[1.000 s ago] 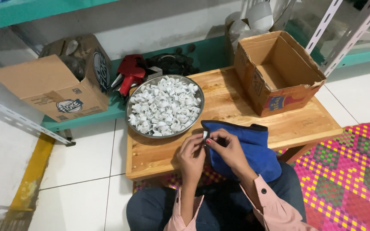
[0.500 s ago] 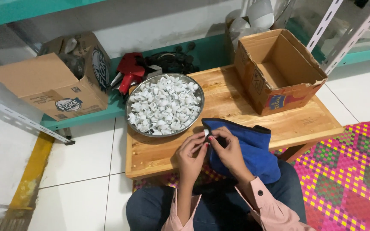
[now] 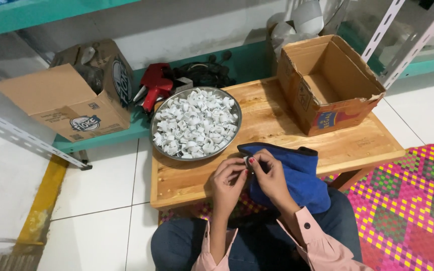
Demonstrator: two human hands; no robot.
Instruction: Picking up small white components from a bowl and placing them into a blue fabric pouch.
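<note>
White floor tiles surround a low wooden worktop [image 3: 277, 125]. Left hand [image 3: 228, 181] and right hand [image 3: 268, 173] meet at the fingertips over its near edge, both closed in a pinch grip on one small white plastic piece [image 3: 247, 160]. Blue cloth bag [image 3: 297, 173] lies under and just right of the grip. Round metal tray of white plastic pieces [image 3: 195, 123] sits just beyond the grip, slightly left. Open brown cardboard box [image 3: 327, 80] stands beyond it to the right.
</note>
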